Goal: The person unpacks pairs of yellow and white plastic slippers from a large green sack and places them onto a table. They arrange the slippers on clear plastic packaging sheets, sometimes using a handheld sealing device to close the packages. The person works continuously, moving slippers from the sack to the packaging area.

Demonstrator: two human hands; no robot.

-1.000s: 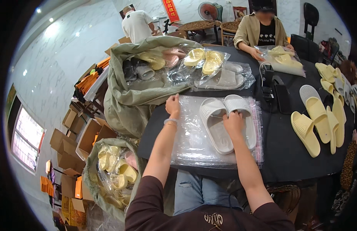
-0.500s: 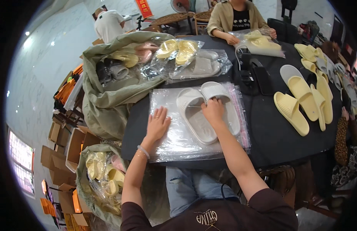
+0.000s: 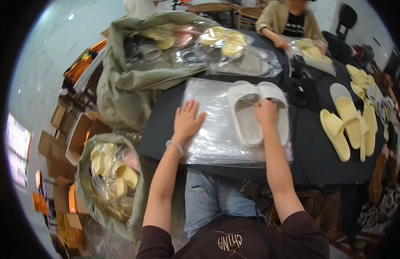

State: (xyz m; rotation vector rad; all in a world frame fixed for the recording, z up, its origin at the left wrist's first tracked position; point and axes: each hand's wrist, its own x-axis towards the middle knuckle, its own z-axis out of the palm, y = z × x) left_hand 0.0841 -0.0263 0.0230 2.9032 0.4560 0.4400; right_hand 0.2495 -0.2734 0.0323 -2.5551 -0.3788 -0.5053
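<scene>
A pair of light grey slippers [image 3: 248,127] lies side by side on a stack of clear plastic bags [image 3: 213,142], toward its right side. My right hand [image 3: 266,113] is closed on the slippers where the two straps meet, its fingertips partly hidden in the openings. A thin pale strand runs from the left strap to these fingers. Flat on the left part of the bags rests my left hand [image 3: 189,118], fingers stretched out and holding nothing.
Bagged slippers [image 3: 230,41] spill from a big green sack [image 3: 135,97] at the back left; another sack [image 3: 83,190] stands lower left. Loose yellow slippers [image 3: 335,134] lie right on the black table [image 3: 310,151]. Across it, a person [image 3: 290,26] handles a bagged yellow pair.
The grey slippers have slid to the right across the bags with my right hand. My left hand stays flat on the bags. The whole view has shifted.
</scene>
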